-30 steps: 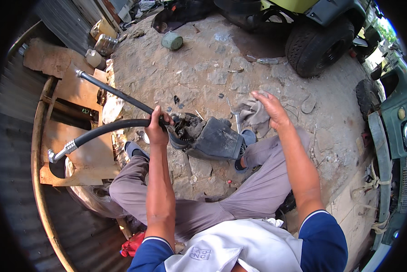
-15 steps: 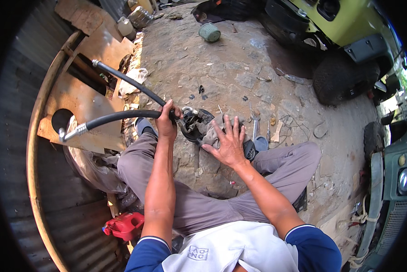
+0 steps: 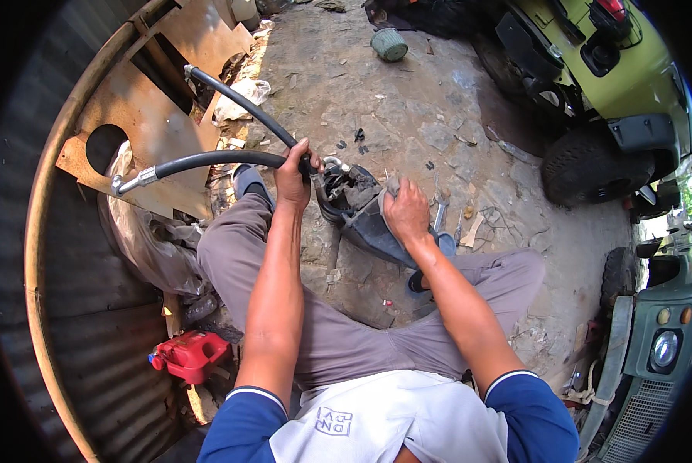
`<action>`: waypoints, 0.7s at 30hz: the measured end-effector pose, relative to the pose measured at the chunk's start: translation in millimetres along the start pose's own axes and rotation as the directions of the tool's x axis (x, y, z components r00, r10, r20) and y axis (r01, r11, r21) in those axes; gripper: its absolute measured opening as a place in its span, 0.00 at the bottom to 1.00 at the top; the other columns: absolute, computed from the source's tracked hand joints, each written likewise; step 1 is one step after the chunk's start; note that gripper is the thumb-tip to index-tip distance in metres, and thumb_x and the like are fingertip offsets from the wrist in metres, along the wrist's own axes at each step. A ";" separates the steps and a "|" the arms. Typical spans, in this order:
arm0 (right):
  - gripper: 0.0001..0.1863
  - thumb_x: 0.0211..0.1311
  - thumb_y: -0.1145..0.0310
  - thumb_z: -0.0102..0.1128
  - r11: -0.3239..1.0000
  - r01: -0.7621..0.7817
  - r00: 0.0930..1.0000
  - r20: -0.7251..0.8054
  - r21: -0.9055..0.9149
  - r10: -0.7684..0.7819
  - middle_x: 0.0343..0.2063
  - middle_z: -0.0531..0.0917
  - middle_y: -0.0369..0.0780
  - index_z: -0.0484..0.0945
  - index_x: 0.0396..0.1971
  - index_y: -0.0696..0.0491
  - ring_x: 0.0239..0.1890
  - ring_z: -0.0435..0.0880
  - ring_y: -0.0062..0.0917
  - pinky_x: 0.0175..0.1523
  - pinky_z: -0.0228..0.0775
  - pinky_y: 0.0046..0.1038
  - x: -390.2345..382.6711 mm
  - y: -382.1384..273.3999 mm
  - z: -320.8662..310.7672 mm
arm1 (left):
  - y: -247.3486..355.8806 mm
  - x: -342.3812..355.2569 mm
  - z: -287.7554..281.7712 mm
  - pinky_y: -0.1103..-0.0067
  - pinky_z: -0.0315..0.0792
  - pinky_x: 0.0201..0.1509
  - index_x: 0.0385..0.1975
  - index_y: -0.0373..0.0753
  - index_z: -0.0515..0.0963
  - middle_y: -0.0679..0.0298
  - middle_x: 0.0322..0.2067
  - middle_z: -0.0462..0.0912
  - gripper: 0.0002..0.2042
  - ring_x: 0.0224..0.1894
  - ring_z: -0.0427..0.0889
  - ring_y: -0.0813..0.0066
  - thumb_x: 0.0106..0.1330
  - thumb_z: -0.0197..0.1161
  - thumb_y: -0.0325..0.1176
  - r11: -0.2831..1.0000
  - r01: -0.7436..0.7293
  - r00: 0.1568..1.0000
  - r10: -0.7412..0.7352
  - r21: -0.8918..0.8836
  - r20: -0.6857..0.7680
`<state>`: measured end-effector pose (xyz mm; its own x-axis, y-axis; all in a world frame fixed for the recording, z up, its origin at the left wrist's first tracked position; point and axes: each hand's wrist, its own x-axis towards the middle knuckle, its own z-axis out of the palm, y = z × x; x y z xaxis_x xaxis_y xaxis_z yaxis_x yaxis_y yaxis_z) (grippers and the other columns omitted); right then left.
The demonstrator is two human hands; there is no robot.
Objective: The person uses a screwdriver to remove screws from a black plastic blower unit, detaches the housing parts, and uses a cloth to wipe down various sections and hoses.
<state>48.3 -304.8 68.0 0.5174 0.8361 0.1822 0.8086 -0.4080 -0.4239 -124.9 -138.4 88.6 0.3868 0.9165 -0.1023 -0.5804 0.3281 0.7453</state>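
My left hand (image 3: pixel 292 177) is closed around two black rubber hoses (image 3: pixel 211 158) with metal end fittings, which stick out to the left. Below that fist, their other ends reach down to the open top of a dark plastic container (image 3: pixel 377 235), tilted between my legs. Greyish, dirty cloth-like material (image 3: pixel 359 194) and metal fittings show in the opening. At the container's right rim my right hand (image 3: pixel 408 212) has its fingers curled in on a grey rag (image 3: pixel 393 185). Most of the rag is hidden by the hand.
Wrenches (image 3: pixel 441 210) and a blue-grey round piece (image 3: pixel 446 244) lie right of the container. A green tin (image 3: pixel 389 45) stands farther off on the stone floor. Vehicles with a big tire (image 3: pixel 597 166) are at right. A red jerrycan (image 3: pixel 192 356) sits left, beside a corrugated wall (image 3: pixel 107 370).
My right hand, spread flat over the rag before, has curled its fingers at the container's rim, uncovering the container's dark side. The left hand still grips the hoses. The whole view has shifted.
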 end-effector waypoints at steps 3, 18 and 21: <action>0.19 0.61 0.60 0.57 0.986 -0.165 0.986 -0.030 0.001 0.165 0.34 0.82 0.56 0.77 0.44 0.61 0.39 0.82 0.55 0.49 0.74 0.49 30.5 2.9 -0.6 | -1.3 2.4 6.3 0.76 0.72 0.28 0.27 0.38 0.72 0.63 0.18 0.73 0.11 0.21 0.74 0.73 0.68 0.61 0.36 0.999 -0.043 0.998 0.044 0.020 -0.046; 0.34 0.52 0.53 0.65 0.940 0.287 0.958 0.039 -0.182 -0.285 0.63 0.68 0.56 0.75 0.58 0.55 0.65 0.65 0.52 0.65 0.55 0.52 -19.8 -47.9 12.3 | 4.9 12.0 -32.4 0.75 0.72 0.26 0.26 0.38 0.72 0.64 0.17 0.71 0.10 0.20 0.73 0.74 0.66 0.62 0.34 0.987 -0.139 0.972 0.120 -0.081 -0.202; 0.28 0.54 0.60 0.62 0.959 0.235 0.972 0.015 -0.156 -0.235 0.60 0.73 0.52 0.76 0.56 0.56 0.61 0.70 0.44 0.62 0.60 0.45 -5.0 -23.2 12.1 | 2.1 11.0 -29.5 0.74 0.73 0.27 0.26 0.38 0.72 0.64 0.17 0.72 0.10 0.21 0.73 0.73 0.67 0.62 0.35 0.990 -0.121 0.978 0.106 -0.076 -0.179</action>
<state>23.6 -295.1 66.2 0.3085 0.9141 0.2632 0.9410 -0.2528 -0.2252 -143.0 -120.9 69.6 0.1886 0.9722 -0.1389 -0.6758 0.2310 0.6999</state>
